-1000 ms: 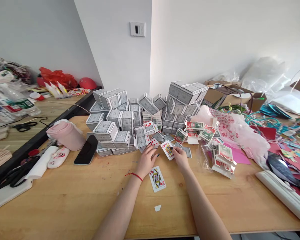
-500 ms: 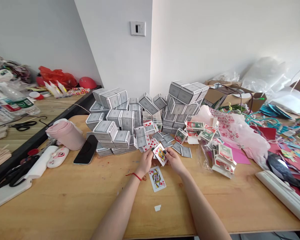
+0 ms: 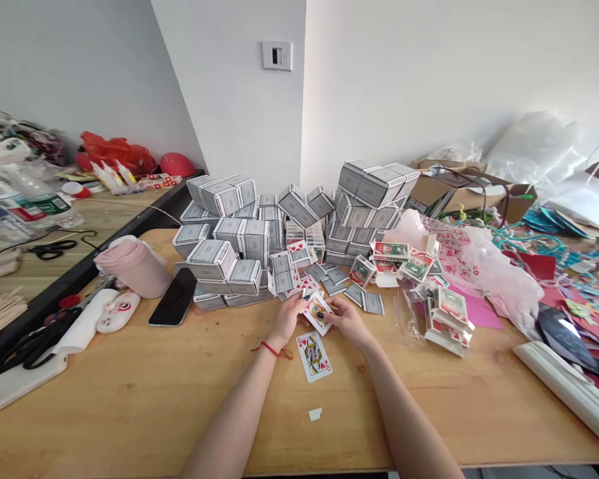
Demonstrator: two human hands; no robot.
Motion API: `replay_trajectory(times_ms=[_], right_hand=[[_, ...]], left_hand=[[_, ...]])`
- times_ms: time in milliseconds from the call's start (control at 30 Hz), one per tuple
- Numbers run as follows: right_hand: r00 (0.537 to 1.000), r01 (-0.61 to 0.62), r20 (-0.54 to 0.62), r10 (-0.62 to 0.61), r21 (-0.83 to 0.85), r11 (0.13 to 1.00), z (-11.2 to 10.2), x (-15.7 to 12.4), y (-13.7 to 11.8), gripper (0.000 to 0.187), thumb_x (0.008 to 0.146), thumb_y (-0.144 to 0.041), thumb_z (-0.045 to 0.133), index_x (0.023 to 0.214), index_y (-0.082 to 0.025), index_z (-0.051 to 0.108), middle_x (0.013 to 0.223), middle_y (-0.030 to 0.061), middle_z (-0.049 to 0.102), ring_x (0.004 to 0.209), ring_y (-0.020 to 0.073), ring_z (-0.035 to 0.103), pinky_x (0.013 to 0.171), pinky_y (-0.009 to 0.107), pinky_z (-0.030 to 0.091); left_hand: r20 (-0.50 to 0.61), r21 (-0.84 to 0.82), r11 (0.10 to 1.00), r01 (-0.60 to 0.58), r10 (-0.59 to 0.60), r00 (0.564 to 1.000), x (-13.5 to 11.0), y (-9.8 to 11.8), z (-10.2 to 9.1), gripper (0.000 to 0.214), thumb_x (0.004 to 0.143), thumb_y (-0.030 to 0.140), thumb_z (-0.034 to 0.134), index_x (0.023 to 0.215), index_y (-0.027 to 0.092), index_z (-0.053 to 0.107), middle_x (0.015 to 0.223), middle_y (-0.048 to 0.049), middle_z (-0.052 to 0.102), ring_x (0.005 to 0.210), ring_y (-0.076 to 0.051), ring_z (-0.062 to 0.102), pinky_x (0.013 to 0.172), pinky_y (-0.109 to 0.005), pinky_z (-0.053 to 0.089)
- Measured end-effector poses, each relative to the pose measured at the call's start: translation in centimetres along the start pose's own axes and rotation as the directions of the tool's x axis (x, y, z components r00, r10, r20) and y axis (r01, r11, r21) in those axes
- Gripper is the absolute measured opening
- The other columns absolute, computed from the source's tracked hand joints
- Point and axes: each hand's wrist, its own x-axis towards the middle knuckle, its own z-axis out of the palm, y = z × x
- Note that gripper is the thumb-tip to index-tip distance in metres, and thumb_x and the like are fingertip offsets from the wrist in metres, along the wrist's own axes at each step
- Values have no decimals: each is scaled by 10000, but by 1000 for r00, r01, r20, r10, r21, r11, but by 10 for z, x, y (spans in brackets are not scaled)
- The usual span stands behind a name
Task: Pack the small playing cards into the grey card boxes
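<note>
A face-up playing card point(image 3: 314, 311) with a picture figure is held just above the table, between my two hands. My left hand point(image 3: 287, 320) pinches its left edge, and a red string bracelet circles that wrist. From the other side, my right hand point(image 3: 349, 321) grips the card with the thumb on its face. Other cards may be under it; I cannot tell. On the table just below lies a queen of hearts point(image 3: 315, 357), face up. Beyond my fingers, loose cards point(image 3: 332, 279) lie scattered, mostly backs up.
Grey-patterned boxes folded from cards point(image 3: 212, 259) are stacked behind. A black phone point(image 3: 172, 297) and a pink cup point(image 3: 132, 269) stand left. At right are opened red-and-green card packs point(image 3: 448, 309) and a plastic bag point(image 3: 479, 263). A white scrap point(image 3: 315, 414) lies in front.
The held card has tipped and shifted slightly left between my hands. My right thumb now presses further onto its face. The queen of hearts on the table stays put.
</note>
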Motion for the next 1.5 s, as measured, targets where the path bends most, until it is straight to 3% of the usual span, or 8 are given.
replay_trajectory(times_ms=[100,267,367,567,1133,1500], right_hand=[[999,39,5,-39,-29,999,-2,1,0,297,593,-335,703,786,-162,557,866,22,597,675,135,573,599,246,457],[992,10,-124,-5,39,999,-7,2,1,300,658,-399,636,805,-176,500,754,9,590,584,129,582,518,244,466],[992,0,-129,14,109,994,-8,2,-1,342,670,-423,611,870,-200,447,742,3,584,562,155,611,452,253,476],[991,16,-135,-8,59,998,-9,-1,-7,314,683,-368,592,899,-191,448,599,-34,562,414,123,565,305,177,360],[991,-53,-130,43,-78,996,-11,-2,-10,386,670,-431,574,944,-183,461,511,-37,567,384,128,551,306,171,301],[998,-69,-17,67,-152,986,-9,-2,-4,350,703,-421,561,948,-181,492,607,-8,598,364,113,540,284,178,297]], left_hand=[[-109,19,1000,2,0,994,3,-4,-1,228,676,359,562,665,131,546,532,29,503,436,-72,443,394,-187,336],[-215,-38,997,-66,56,975,6,-4,-4,269,666,396,584,704,134,534,576,26,526,437,-71,450,409,-199,357],[-242,3,998,-58,58,969,7,-2,-4,283,667,411,589,698,139,520,541,37,508,406,-67,443,394,-196,345],[-255,16,999,-51,54,965,7,-3,-2,296,687,435,569,684,152,482,509,44,492,384,-72,442,366,-194,327],[-273,82,996,-38,60,960,9,-9,-5,296,694,439,562,728,153,491,527,48,482,384,-57,422,377,-183,331],[-233,171,984,-59,98,968,7,-5,-2,312,709,466,534,739,158,497,547,44,457,395,-57,395,385,-187,340]])
